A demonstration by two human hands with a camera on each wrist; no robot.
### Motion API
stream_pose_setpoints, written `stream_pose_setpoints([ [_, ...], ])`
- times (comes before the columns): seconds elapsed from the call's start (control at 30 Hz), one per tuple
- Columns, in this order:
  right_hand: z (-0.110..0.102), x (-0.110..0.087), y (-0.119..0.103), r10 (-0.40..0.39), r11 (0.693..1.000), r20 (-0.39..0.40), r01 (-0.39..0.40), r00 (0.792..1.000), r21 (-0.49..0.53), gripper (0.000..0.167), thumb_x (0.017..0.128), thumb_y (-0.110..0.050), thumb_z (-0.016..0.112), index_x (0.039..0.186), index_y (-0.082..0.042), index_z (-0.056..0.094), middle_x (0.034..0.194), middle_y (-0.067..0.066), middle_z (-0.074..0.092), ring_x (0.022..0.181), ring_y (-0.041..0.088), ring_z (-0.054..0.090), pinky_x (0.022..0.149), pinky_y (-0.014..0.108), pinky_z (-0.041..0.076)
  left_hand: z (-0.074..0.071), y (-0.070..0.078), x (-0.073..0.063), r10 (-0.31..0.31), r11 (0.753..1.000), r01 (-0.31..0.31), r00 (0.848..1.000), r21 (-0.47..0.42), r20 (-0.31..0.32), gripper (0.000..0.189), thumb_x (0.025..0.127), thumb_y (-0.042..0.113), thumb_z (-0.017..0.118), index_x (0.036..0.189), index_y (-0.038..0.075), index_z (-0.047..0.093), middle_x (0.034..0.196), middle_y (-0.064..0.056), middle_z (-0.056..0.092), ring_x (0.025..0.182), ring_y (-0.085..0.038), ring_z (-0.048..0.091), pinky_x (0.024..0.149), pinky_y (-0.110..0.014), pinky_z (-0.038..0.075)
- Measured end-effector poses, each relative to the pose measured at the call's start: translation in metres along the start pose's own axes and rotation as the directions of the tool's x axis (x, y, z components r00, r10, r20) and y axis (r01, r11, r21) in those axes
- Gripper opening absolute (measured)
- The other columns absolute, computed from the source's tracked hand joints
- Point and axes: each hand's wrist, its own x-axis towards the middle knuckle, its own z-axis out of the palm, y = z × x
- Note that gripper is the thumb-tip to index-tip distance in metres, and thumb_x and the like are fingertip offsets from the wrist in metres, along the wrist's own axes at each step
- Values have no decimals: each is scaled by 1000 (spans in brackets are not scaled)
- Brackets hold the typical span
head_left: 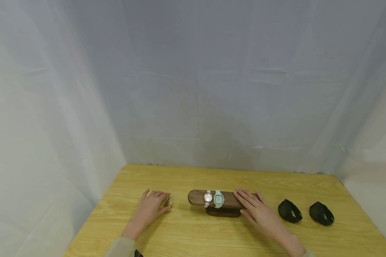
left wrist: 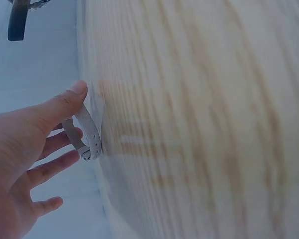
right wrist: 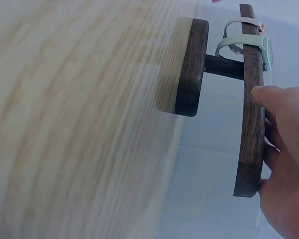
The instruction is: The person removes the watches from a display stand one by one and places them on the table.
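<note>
My left hand (head_left: 149, 208) pinches a small wristwatch (head_left: 170, 202) just over the table, left of the watch stand. In the left wrist view its pale buckled strap (left wrist: 92, 132) forms a closed loop between thumb and fingers. A dark wooden watch stand (head_left: 196, 197) has a horizontal bar on a low base. Round the bar sit a watch with a pinkish dial (head_left: 208, 197) and a mint-green square watch (head_left: 218, 199). My right hand (head_left: 260, 216) rests on the bar's right part, fingers straight across the top and thumb at the near edge.
Two black looped bands (head_left: 288, 211) (head_left: 321, 213) lie on the wooden table (head_left: 180, 239), right of my right hand. Pale cloth (head_left: 212, 89) hangs behind the table and along its sides.
</note>
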Motion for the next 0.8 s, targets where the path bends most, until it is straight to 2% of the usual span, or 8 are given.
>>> stream_pose_setpoints([
  [0.27,0,1,0,-18,1000,-16,18,1000,0,78,86,-13,80,154,-10,43,152,15,50,136,35,51,123,25,-11,2,-3,0,2,1000,-2,1000,-13,19,50,79,36,85,119,8,72,115,-10,73,106,-33,67,106,-66,42],
  [0.57,1,0,1,11,1000,18,-11,1000,12,72,91,-18,76,155,-12,43,157,9,44,140,32,46,124,25,-11,8,-9,-2,-11,1000,12,999,-26,39,54,82,38,83,126,10,70,119,-10,72,110,-33,66,104,-64,45],
  [0.8,1,0,1,18,1000,29,-18,999,11,71,92,-19,75,155,-12,43,158,8,43,141,32,46,124,25,-11,7,-9,-3,-9,998,12,999,-60,40,56,82,37,82,129,9,68,123,-12,71,114,-36,64,105,-64,44],
])
